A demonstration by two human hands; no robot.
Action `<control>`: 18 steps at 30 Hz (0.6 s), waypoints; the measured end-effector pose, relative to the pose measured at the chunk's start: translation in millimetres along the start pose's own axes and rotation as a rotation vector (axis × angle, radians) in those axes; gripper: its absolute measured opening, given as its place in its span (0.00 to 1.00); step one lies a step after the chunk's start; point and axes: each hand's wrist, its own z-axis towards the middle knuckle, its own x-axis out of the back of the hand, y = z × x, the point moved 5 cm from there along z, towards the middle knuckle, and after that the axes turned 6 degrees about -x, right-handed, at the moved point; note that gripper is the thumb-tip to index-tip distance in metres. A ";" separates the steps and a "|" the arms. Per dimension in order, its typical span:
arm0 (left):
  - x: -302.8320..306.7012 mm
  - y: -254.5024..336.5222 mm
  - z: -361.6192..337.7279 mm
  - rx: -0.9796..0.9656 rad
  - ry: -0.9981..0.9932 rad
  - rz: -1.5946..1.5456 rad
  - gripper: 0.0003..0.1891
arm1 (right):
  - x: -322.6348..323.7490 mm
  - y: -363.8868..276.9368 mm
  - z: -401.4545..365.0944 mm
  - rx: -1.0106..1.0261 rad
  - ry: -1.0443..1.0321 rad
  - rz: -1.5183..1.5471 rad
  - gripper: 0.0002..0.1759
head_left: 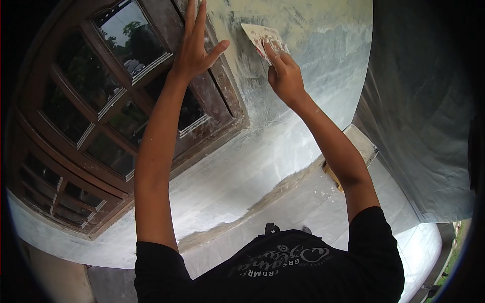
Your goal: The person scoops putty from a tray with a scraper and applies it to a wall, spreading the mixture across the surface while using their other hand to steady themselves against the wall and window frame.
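- Two hands were up at the wall (323, 65), both ours, reaching out from a black shirt (283, 267).
- Our left hand (194, 48) lay flat and spread wide on the window frame (222, 101). The fingers were straight and the thumb stuck out sideways. It gripped nothing and only pressed on the dark wood.
- Our right hand (285, 76) was closed round the handle of a putty knife (262, 36), just right of the window frame. One finger was laid up the back of the blade.
- The blade sat against the wall beside the upper part of the window frame and was smeared with pale filler. The handle itself was hidden inside our fist.
- We judged the putty knife light and thin, with a springy blade that would flex under finger pressure. Wet filler could make it slippery.
- The handle seemed the place to take hold, with a finger behind the blade to steer it. The thin edges looked best left alone.
- Right of the window frame the wall was patchy grey and yellowish. Below the window frame it turned whiter.
- Further right of the window frame hung a grey sheet (419, 111).
- Below and to the right of the window frame a pale-topped wooden block (361, 146) stood close to the wall.
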 end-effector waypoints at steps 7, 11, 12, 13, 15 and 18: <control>-2.6 1.1 7.6 -0.005 0.040 0.028 0.57 | -51.6 3.9 23.7 0.098 0.082 -0.188 0.33; -7.7 -6.8 4.0 -0.085 0.089 0.066 0.58 | -58.4 0.6 -35.4 0.072 -0.046 -0.142 0.35; -8.2 -4.9 4.4 -0.113 0.112 0.086 0.57 | -55.7 0.3 -50.3 0.066 -0.051 -0.141 0.35; -8.7 -0.9 5.7 -0.111 0.110 0.082 0.57 | -55.2 1.8 -64.0 0.056 -0.116 -0.125 0.33; -8.8 9.3 10.9 -0.157 0.104 0.050 0.55 | -47.7 3.3 -90.3 0.044 -0.174 -0.114 0.32; -13.2 0.2 7.5 -0.162 0.091 0.056 0.57 | -27.6 4.2 -118.1 0.024 -0.322 0.016 0.34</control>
